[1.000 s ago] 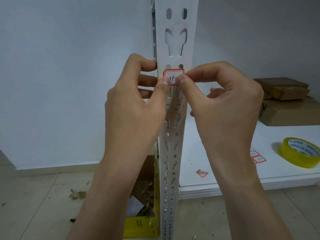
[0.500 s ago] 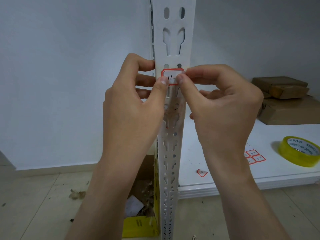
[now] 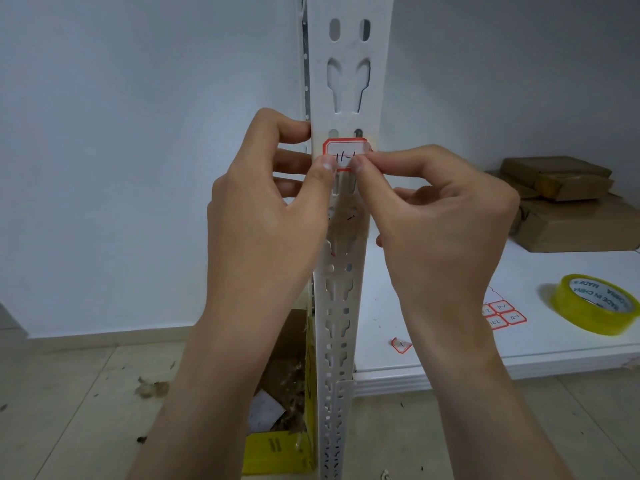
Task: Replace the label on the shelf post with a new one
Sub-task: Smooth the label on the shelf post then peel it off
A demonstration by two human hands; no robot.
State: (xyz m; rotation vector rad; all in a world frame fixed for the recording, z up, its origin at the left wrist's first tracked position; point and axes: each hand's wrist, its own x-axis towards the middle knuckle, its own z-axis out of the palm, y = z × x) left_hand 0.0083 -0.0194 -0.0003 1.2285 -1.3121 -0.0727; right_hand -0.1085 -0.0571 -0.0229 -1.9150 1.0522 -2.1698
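Observation:
A white perforated shelf post [image 3: 341, 306] runs up the middle of the view. A red-bordered white label [image 3: 346, 150] with black handwriting lies flat on its front face. My left hand [image 3: 266, 209] wraps around the post's left edge, its thumb pressing the label's lower left. My right hand [image 3: 436, 216] pinches the label's lower right edge between thumb and forefinger. Below the label, brownish adhesive residue [image 3: 346, 216] with a few ink and red specks marks the post.
On the white shelf [image 3: 450, 362] to the right lie a sheet of red-bordered labels [image 3: 502, 315], one loose crumpled label [image 3: 401, 344], a yellow tape roll [image 3: 595, 308] and brown parcels [image 3: 568, 202]. A yellow cardboard box [image 3: 277, 445] of scraps sits on the tiled floor left of the post.
The label now shows more of its face and sits flatter on the post. Both thumbs have slid slightly down to its lower edge; my right fingers have shifted right.

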